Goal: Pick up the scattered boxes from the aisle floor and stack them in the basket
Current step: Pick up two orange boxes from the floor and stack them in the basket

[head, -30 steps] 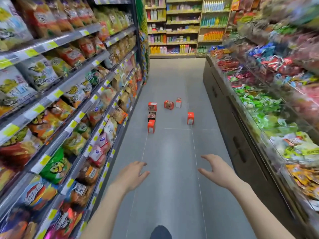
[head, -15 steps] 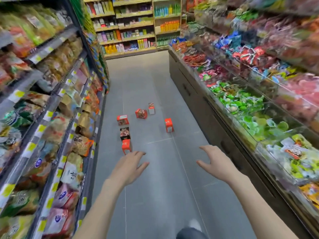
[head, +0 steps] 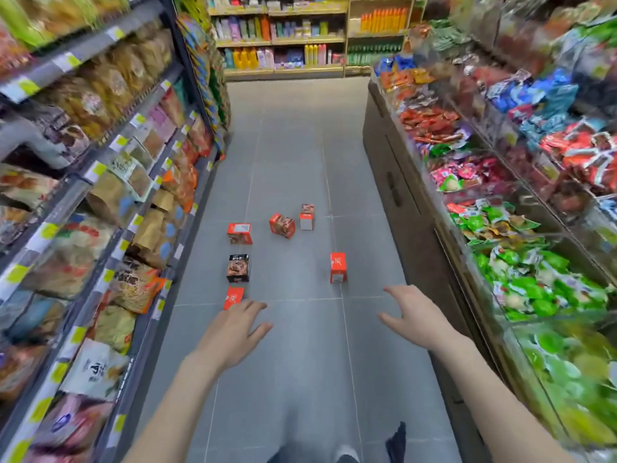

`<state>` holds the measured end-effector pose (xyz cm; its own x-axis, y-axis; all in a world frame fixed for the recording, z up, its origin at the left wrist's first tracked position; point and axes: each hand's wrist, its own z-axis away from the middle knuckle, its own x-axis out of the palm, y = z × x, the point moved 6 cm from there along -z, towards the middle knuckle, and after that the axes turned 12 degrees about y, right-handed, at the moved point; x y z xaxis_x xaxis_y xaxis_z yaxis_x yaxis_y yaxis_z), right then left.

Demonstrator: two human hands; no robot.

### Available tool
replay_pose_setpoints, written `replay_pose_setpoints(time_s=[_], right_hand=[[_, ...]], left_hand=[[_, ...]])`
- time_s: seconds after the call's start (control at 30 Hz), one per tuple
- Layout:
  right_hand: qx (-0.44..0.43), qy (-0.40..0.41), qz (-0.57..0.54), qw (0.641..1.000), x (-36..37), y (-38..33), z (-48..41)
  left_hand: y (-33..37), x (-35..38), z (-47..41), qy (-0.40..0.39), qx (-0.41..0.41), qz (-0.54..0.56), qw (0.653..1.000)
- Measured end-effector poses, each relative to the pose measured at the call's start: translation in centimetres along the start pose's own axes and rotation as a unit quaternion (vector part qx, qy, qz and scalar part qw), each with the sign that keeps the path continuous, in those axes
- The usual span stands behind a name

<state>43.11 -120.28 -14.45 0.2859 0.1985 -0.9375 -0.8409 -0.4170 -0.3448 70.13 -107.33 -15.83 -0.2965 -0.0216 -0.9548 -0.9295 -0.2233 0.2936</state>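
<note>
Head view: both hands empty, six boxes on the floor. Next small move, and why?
Probably lower the left hand onto the nearest orange box and close the fingers on it. That box lies just past those fingertips, partly hidden by them, while the right hand is open and the other boxes sit farther up the aisle floor. No basket is in view.

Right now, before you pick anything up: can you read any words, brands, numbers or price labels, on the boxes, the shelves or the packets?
None is legible.
Boxes on the floor, such as the red box and the dark box: white marks and printing, too small to read.
Yellow shelf labels: blurred.
Snack bags on the shelves to the left: large characters, smeared.
Packets in the bins to the right: blurred.
</note>
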Motion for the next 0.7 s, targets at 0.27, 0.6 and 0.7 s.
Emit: replay_pose_setpoints(time_s=[0.27,0.6,0.7], right_hand=[[-0.018,-0.008,-0.038,0.999,1.2,-1.7,-16.3],[0.058,-0.045,-0.068,0.995,3.8,-2.6,-33.9],[0.094,-0.049,-0.082,0.991,5.5,-1.1,-37.7]], left_hand=[[-5.7,0.8,-12.8,-0.011,-0.056,0.005,0.998],[-11.1,2.2,-31.3,-0.071,-0.017,-0.002,0.997],[-12.2,4.4,-35.8,-0.098,-0.008,-0.006,0.995]])
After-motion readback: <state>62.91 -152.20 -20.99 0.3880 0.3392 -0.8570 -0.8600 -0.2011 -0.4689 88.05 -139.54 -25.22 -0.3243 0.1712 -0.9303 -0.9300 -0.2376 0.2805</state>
